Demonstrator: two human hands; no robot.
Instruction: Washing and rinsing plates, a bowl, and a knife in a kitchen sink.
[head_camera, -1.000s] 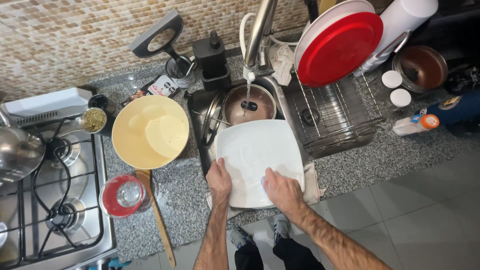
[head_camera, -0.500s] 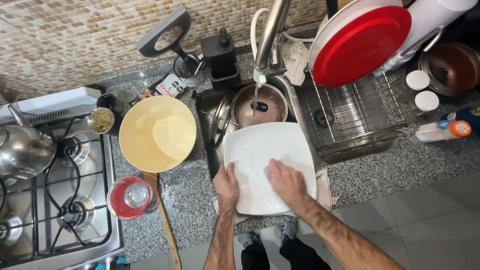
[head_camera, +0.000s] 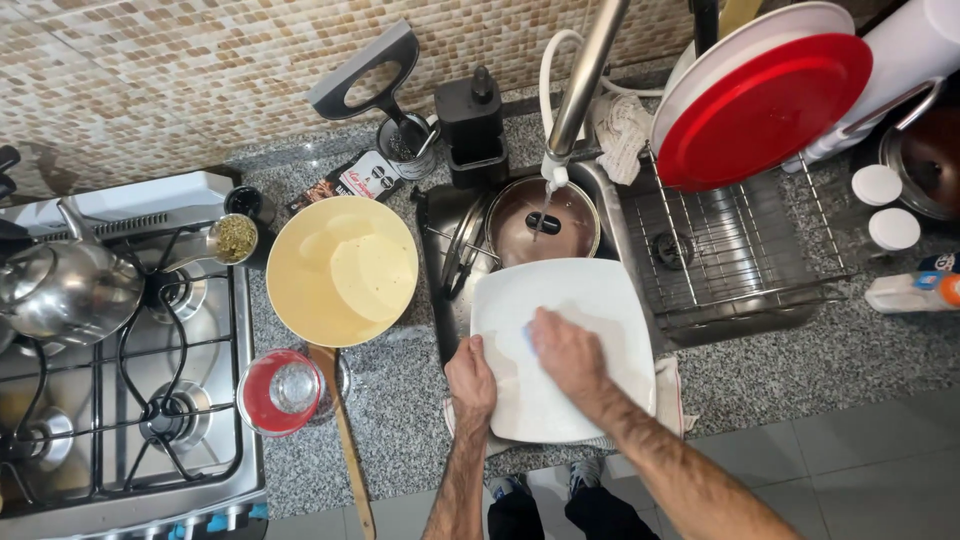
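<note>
A square white plate (head_camera: 590, 310) is held over the front of the sink (head_camera: 450, 240). My left hand (head_camera: 472, 378) grips its near left edge. My right hand (head_camera: 560, 350) presses on the plate's face, with a bit of a blue sponge (head_camera: 527, 338) showing under the fingers. Behind the plate a metal pot lid (head_camera: 545, 215) lies in the sink beneath the tap (head_camera: 585, 75), which runs a thin stream of water.
A yellow pan (head_camera: 342, 268) and a red-rimmed glass (head_camera: 280, 392) stand on the granite counter to the left, beside a gas stove (head_camera: 110, 400) with a kettle (head_camera: 65, 290). A dish rack (head_camera: 740, 250) on the right holds a red plate (head_camera: 765, 100).
My right hand has slid up and to the left across the plate's face. The view has shifted slightly; my left hand keeps its hold on the plate's edge.
</note>
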